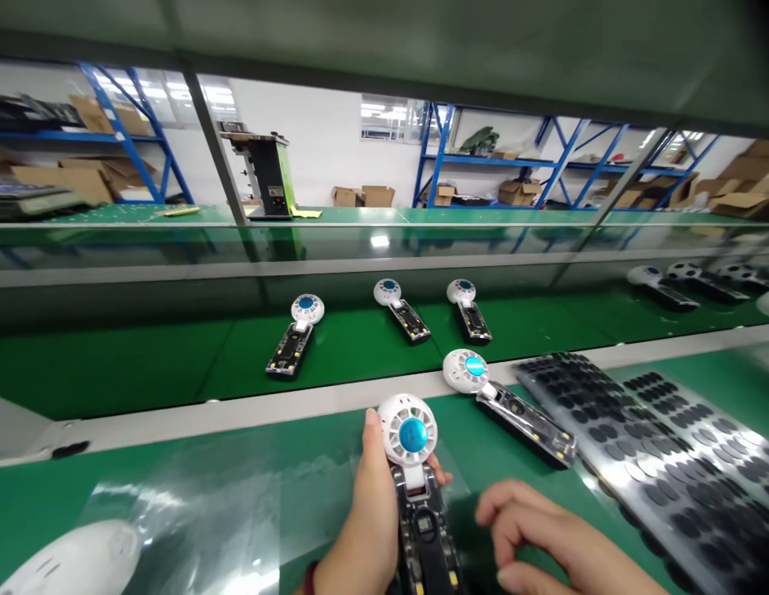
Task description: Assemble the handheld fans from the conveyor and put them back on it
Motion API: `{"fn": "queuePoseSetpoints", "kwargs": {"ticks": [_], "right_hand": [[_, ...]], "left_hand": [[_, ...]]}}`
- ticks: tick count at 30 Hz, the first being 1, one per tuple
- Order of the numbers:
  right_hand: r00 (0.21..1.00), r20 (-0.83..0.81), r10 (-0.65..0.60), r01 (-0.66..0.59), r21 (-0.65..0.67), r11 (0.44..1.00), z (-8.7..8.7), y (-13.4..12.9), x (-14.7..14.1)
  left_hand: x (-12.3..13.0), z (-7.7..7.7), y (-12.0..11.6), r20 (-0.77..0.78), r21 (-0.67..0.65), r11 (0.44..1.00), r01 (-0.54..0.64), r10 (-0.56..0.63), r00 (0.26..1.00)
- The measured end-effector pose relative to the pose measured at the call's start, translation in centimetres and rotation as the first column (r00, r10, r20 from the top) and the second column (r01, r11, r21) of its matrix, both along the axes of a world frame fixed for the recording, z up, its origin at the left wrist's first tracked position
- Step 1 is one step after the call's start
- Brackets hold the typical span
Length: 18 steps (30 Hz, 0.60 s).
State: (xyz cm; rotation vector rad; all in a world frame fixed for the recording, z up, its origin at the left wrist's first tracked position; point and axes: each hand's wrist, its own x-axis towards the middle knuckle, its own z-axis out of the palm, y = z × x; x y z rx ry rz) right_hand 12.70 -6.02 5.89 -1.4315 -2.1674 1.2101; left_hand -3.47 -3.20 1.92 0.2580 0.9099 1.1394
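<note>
White-walled workshop at the back, with blue metal shelving (439, 157) loaded with brown cardboard boxes (377, 196). Nearer, behind a pale rail, a sunken green belt (142, 347), and on this side of the rail, a green worktop (30, 496).

Straight to the middle: gripping, in the left hand (368, 504), a handheld device with round white vented head, shiny blue disc and long black body under clear plastic (420, 500). Head upward, low above the worktop, thumb along the left side, fingertips just showing round the right. Firm hold there, closed about the device.

Over to the right hand (538, 533): just beside, fingers loosely bent, narrow gap to the thumb, palm down; cannot tell whether touching the worktop.

Just above that hand, a second white-headed device with black body (526, 423), lying aslant, head over the pale rail (285, 409). Farther right, translucent sheets of black round stickers (669, 463).

Out on the belt, three more blue-disc devices (289, 347), well apart, bodies toward the worktop; far right, others in a row, some with black-and-white patterned heads (685, 271). Low on the left, clear plastic film (216, 512) and a smooth white rounded shell (74, 558), partly out of view.
</note>
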Motion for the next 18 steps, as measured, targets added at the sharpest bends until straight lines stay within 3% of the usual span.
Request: {"fn": "queuePoseSetpoints", "kwargs": {"ticks": [3, 6, 10, 18], "right_hand": [[0.996, -0.027, -0.088, 0.089, 0.036, 0.995, 0.7, 0.6, -2.7], [0.997, 0.012, -0.078, 0.077, 0.072, 0.994, 0.6, 0.9, -4.5], [0.995, 0.089, -0.036, 0.026, 0.113, 0.993, 0.3, 1.0, -4.7], [0.983, 0.182, -0.015, -0.016, 0.164, 0.986, 0.7, 0.9, -4.7]], "left_hand": [[0.0, 0.3, -0.2, -0.015, -0.091, 0.996, -0.012, 0.011, 1.0], [-0.1, 0.5, -0.3, 0.044, -0.139, 0.989, -0.052, 0.058, 0.997], [-0.1, 0.7, -0.4, 0.134, -0.119, 0.991, -0.061, 0.076, 0.988], [-0.1, 1.1, -0.4, 0.092, -0.08, 0.995, -0.063, 0.071, 0.993]]}}
